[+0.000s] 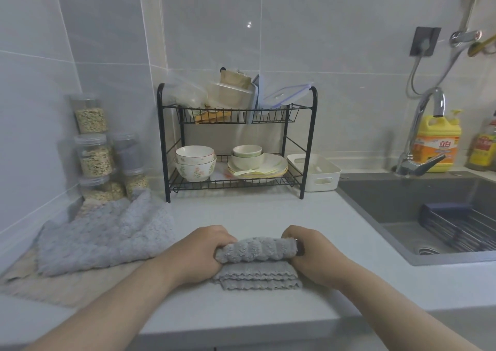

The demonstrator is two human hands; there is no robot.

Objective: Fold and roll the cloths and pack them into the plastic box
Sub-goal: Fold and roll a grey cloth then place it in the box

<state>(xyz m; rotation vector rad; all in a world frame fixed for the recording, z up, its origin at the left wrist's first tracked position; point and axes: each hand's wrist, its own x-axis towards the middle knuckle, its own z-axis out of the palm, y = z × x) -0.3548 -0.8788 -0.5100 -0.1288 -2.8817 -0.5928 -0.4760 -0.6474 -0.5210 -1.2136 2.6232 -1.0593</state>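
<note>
Cloth in hand: one grey ribbed cloth (257,254), lower centre of the frame, partly rolled into a thick roll, with its folded, unrolled part lying flat on the white worktop (241,213) just below the roll.
Left hand (200,254): fingers curled round the left end of the roll, gripping it.
Right hand (314,256): fingers curled round the right end of the roll, gripping it.
Other cloths: two at lower left; one loose grey fluffy cloth (102,238) spread out and rumpled, lying on one pale beige cloth (67,289).
Box: one white plastic box with a handle slot (316,173), right of centre, standing on the worktop just beside the rack, well apart from the roll.
Rack: one black two-tier wire rack (236,141) at centre; two stacked bowls at the left of its lower shelf, two smaller bowls on a pile of plates to their right, plastic containers and lids above.
Jars: five clear plastic jars (94,157), stacked in the left corner.
Sink: one dark grey sink (402,203) at right, with one yellow detergent bottle (437,144) behind the tap.
</note>
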